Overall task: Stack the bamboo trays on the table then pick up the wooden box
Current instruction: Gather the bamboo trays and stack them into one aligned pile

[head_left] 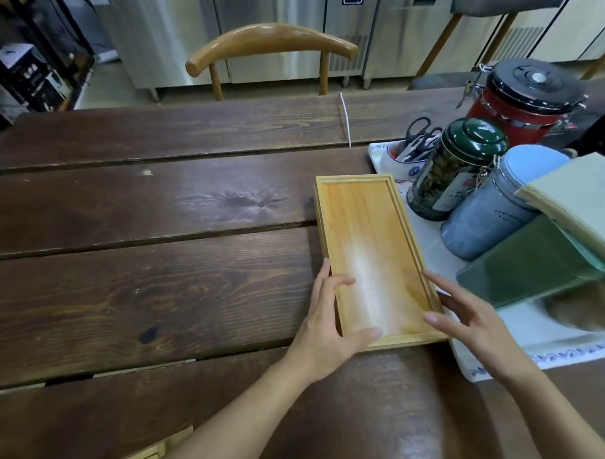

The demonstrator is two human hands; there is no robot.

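We squared up the bamboo trays (375, 252) toward the right edge of the dark plank tabletop (156, 241), their long axis running away from us and leaning slightly left. A second rim showed under the top tray's left side, so we judged the stack made. Our left hand (329, 319) lay against the near left rim, thumb over the near edge, fingers (337, 282) spread and clasping nothing. Our right hand (472, 324) hovered open at the near right corner, fingers loose, perhaps brushing the rim. A white mat (517, 329) with canisters touched the stack's right side. At the tabletop's near edge, left of our left forearm, a pale wooden piece (149, 452) showed; we could not tell if it was the box. If so, the left hand was nearer.
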